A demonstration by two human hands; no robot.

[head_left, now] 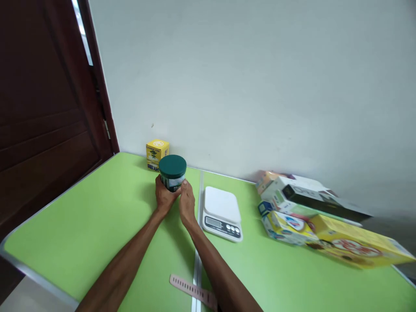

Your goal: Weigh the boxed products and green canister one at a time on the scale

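A round jar with a dark green lid (172,166) is gripped between both hands. My left hand (165,195) wraps round its left and near side, and my right hand (187,200) holds its right side. The fingers on the far side are hidden by the jar. Part of its printed label shows above my thumbs. Just behind it, to the left, stands a small yellow box (157,154). To the right of my right hand lies a white digital kitchen scale (222,213), with nothing on its plate.
Several boxes are heaped at the right, among them a black box (321,201), a yellow-and-white box (289,227) and a long yellow box (360,242). A pink strap (191,289) lies near my right forearm. The green table (107,225) meets the wall; a dark door (42,86) stands left.
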